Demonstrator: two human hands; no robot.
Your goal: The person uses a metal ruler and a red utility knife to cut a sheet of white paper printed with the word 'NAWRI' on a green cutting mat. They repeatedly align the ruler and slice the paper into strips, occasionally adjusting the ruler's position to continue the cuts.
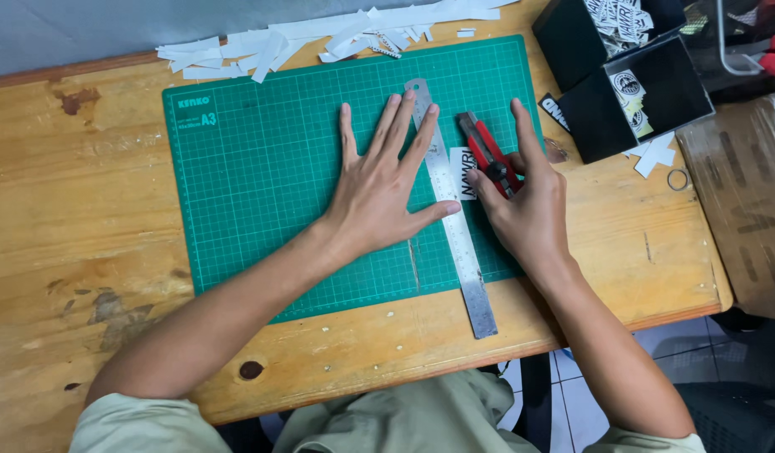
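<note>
Pressing flat with fingers spread, the left hand [379,197] pins a metal ruler [451,210] onto the green cutting mat [262,168] mid-worktop; just right, the right hand [530,210] grips a red knife [486,151] beside a small sticker [463,172].

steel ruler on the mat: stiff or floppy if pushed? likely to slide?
The steel ruler looks thin, flat and metallic, so probably stiff along its length and heavy for its size. It lies flat on the green cutting mat, its near end past the mat edge, so it should slide, not roll. The left hand presses it, probably because it slips.
</note>
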